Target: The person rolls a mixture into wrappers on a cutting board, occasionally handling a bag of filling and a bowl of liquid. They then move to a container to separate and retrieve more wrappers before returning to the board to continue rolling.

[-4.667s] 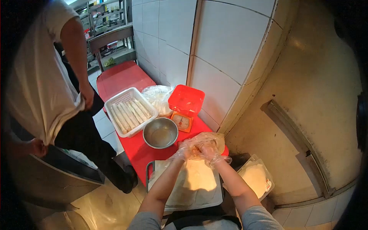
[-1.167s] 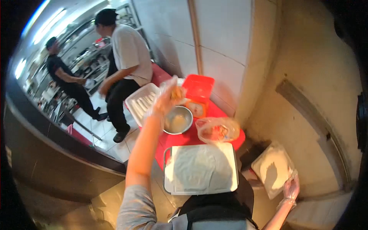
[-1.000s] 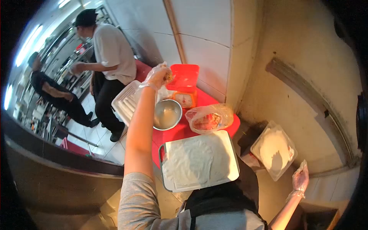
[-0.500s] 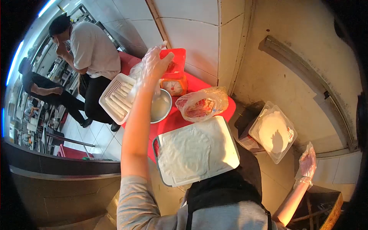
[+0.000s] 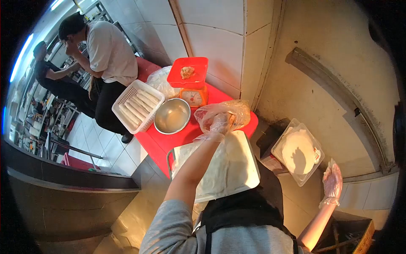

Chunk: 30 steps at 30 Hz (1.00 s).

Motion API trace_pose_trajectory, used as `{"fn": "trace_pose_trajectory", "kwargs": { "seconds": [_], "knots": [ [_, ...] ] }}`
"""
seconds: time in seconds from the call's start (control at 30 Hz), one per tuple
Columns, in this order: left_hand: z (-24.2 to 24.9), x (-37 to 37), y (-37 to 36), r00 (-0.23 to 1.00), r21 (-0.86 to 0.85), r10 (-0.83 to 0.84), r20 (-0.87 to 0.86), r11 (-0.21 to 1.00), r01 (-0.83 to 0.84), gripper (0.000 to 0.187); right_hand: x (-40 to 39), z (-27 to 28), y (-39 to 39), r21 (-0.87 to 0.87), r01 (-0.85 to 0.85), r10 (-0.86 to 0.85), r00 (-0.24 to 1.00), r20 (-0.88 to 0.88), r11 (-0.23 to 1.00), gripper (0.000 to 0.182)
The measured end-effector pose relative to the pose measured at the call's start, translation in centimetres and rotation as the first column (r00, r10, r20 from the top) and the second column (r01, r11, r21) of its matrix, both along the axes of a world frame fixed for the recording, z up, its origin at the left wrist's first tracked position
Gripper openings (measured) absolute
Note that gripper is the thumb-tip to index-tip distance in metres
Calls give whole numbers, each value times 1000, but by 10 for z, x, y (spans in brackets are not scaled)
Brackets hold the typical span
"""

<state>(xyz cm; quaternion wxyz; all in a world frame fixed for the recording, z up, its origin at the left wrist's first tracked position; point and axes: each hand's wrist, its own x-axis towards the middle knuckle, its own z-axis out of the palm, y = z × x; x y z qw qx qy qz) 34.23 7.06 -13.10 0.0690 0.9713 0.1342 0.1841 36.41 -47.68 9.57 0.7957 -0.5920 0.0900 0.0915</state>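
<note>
My left hand, in a clear plastic glove, reaches into the mouth of a plastic bag of reddish, chunky filling; its fingers are hidden there. Under that forearm lies a white cutting board with a pale, thin, translucent wrapper sheet on it. Off to the right, my gloved right hand hangs in the air with fingers stretched out, holding nothing. Behind the bag, an orange kitchen scale carries a red tray with a small lump of filling in it.
On the red table are a white basket of pale rolls, a metal bowl of cloudy liquid and a plastic bag. A clear container with round white sheets stands right. A co-worker sits at left; another person stands behind.
My left hand has moved from the red tray on the scale down and right into the bag of filling. A lump of filling now shows in the tray. My right hand has barely moved.
</note>
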Motion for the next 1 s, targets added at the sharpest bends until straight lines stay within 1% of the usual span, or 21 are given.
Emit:
{"fn": "trace_pose_trajectory", "kwargs": {
  "seconds": [0.07, 0.1, 0.17, 0.2, 0.23, 0.27, 0.3, 0.33, 0.37, 0.43, 0.47, 0.5, 0.57, 0.6, 0.7, 0.77, 0.8, 0.83, 0.87, 0.93, 1.0],
  "knots": [
    [9, 3, -2, 998, -36, -56, -17, 998, 55, 18, -3, -15, -24, 39, -27, 28, 1000, -1, 999, 30],
    [41, -5, -6, 990, -15, -126, -65, 992, 125, 18, -4, -22, -32, 63, -41, 41, 999, 2, 997, 31],
    [124, -26, -12, 943, 227, -288, -167, 919, 321, 17, -6, -26, -31, 54, 16, -17, 1000, 10, 998, 32],
    [169, -37, -10, 922, 465, -337, -188, 797, 386, 17, -4, -26, -29, 44, 31, -31, 999, 10, 999, 32],
    [210, -45, -2, 919, 672, -357, -165, 642, 370, 16, -3, -27, -27, 35, 45, -46, 999, 9, 998, 32],
    [245, -47, 10, 922, 785, -371, -111, 536, 310, 16, 1, -28, -28, 42, -24, 23, 1000, 12, 999, 28],
    [275, -44, 26, 922, 817, -386, -32, 522, 247, 16, 4, -34, -25, 72, -9, 7, 1000, 24, 997, 27],
    [296, -42, 44, 961, 6, -266, 79, 964, 267, 21, 9, -44, -19, 101, 4, -8, 999, 36, 995, 25],
    [317, -39, 61, 915, -753, 97, 391, 606, 257, 28, 14, -48, -14, 128, 16, -22, 999, 49, 992, 24],
    [342, -27, 87, 901, -773, 383, 204, 627, -91, 33, 13, -41, 1, 76, -58, 56, 998, 28, 995, 20],
    [323, -13, 119, 927, -635, 360, 102, 741, -218, 36, 10, -37, 10, 59, -92, 91, 996, 26, 994, 20],
    [279, 8, 164, 935, -461, 355, -6, 828, -318, 40, 8, -34, 16, 42, -125, 125, 992, 20, 991, 20],
    [260, 18, 193, 952, -132, 272, -142, 948, -291, 44, 3, -33, 20, 39, -143, 143, 990, 6, 989, 21],
    [259, 11, 189, 967, -6, 179, -181, 983, -183, 44, 1, -33, 19, 33, -148, 149, 989, -6, 988, 22],
    [221, 25, 192, 976, 99, 177, -125, 981, -165, 36, -1, -34, 10, 25, -132, 132, 991, -22, 991, 22],
    [249, 29, 179, 924, 108, 108, -366, 991, -73, 33, -2, -39, 0, -3, -119, 118, 993, -28, 993, 21],
    [209, 37, 211, 981, -560, -168, -92, 824, 89, 31, -1, -39, -2, 3, -124, 124, 991, -55, 992, 21],
    [168, 46, 243, 940, -924, -233, 249, 233, 302, 28, -1, -39, 0, 1, -112, 112, 992, -65, 994, 21],
    [180, 43, 229, 903, -777, -353, 245, 485, 401, 27, 0, -38, 3, 0, -100, 100, 992, -74, 995, 21],
    [212, 31, 196, 910, -644, -384, 153, 660, 387, 29, 2, -34, 12, 10, -120, 121, 990, -70, 993, 21],
    [248, 15, 167, 973, -790, -227, 30, 591, 162, 36, 2, -32, 21, 3, -127, 126, 989, -76, 992, 21]
  ]
}}
